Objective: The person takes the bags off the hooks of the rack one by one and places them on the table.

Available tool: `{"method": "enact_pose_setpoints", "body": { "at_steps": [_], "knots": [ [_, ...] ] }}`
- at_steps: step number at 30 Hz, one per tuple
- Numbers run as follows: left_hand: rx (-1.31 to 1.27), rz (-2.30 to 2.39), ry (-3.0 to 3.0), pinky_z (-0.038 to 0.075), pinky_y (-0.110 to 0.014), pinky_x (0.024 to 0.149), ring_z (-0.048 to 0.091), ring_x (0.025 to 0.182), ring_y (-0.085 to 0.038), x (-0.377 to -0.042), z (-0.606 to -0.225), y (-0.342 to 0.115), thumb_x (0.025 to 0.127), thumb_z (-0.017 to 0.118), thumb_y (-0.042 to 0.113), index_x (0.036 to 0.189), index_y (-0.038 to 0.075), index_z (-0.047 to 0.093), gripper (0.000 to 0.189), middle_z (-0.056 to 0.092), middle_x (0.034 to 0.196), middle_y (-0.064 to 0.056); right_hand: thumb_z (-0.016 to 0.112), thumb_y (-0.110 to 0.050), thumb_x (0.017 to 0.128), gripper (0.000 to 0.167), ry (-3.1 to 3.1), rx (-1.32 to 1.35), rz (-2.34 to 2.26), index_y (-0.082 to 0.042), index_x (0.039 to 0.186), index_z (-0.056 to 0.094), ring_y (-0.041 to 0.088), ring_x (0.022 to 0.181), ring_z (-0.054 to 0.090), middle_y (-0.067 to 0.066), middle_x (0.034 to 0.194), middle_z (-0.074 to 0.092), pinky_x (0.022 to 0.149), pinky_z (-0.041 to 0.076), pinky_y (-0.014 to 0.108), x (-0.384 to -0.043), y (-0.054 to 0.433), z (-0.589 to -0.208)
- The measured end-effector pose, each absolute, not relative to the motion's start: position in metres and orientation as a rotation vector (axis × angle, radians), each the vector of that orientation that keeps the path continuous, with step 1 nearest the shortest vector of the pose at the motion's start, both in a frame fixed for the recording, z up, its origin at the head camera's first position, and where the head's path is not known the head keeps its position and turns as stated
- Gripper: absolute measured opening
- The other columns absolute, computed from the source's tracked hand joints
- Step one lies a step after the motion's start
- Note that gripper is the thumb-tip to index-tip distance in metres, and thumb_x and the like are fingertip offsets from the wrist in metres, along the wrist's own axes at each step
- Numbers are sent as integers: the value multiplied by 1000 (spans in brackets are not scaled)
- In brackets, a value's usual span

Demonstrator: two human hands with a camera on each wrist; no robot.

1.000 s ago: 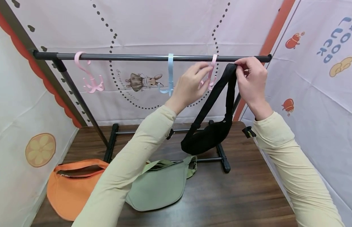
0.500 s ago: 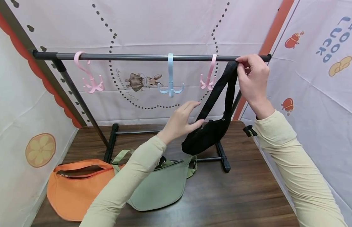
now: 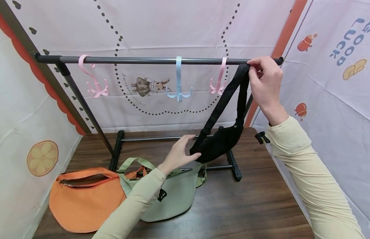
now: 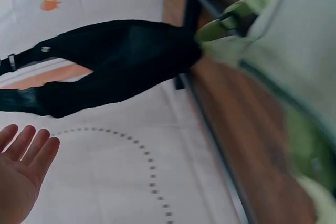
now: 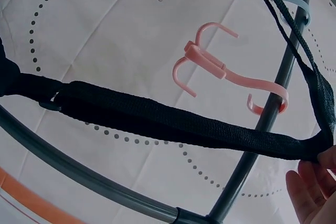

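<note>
My right hand (image 3: 266,84) pinches the strap of a black waist bag (image 3: 222,142) near the right end of the rack's rail, and the bag hangs below it. In the right wrist view the fingers (image 5: 310,187) hold the looped black strap (image 5: 157,119). My left hand (image 3: 179,153) is beside the bag's lower left end, fingers spread and holding nothing. The left wrist view has that hand (image 4: 26,166) open, apart from the black bag (image 4: 121,66). A pink hook (image 3: 219,78) hangs on the rail just left of the strap.
A dark rail (image 3: 128,60) also carries a blue hook (image 3: 179,81) and another pink hook (image 3: 95,79). Below, an orange bag (image 3: 86,202) and a sage green bag (image 3: 176,199) lie on the wooden table (image 3: 247,205), left of my right arm. Printed cloth walls surround the table.
My left hand has come down from the right pink hook to beside the lower end of the black bag. My right hand stays at the strap, slightly higher than before.
</note>
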State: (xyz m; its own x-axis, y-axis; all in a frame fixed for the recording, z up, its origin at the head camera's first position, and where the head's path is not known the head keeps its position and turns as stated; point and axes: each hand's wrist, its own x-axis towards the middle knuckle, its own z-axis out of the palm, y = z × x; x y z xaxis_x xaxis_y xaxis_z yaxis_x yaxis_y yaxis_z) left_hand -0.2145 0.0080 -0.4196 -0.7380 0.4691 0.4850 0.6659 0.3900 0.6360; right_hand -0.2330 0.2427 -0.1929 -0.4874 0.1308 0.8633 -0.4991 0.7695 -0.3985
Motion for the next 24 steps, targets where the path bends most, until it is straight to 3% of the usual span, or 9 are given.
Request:
{"method": "enact_pose_setpoints", "body": {
  "at_steps": [8,13,19,24],
  "knots": [
    [-824,-1505,-2406,49,-34,84,53,107,-26,-203,-459,10,75,74,19,121,0,50,56,55,116,-12,50,-1,88,18,-1939,261,780,5,89,67,1,72,50,14,87,64,66,40,5,-229,246,-194],
    [-707,-1676,-2348,51,-32,82,54,104,-23,-197,-475,16,75,74,14,117,2,52,49,56,112,-11,50,-3,89,19,-1911,323,769,6,89,67,-3,72,50,15,87,64,66,42,8,-227,249,-194],
    [-551,-1809,-2298,51,-35,82,56,100,-22,-194,-483,23,75,74,15,114,6,54,45,58,108,-10,50,-5,89,20,-1906,369,766,6,89,66,-2,73,50,16,86,63,67,43,9,-221,244,-192],
    [-465,-1966,-2210,52,-39,79,57,99,-27,-191,-477,24,75,73,7,110,3,56,39,59,106,-14,49,-6,90,21,-1896,391,749,6,89,66,-1,74,50,17,85,62,68,43,10,-219,241,-189]
  ]
}}
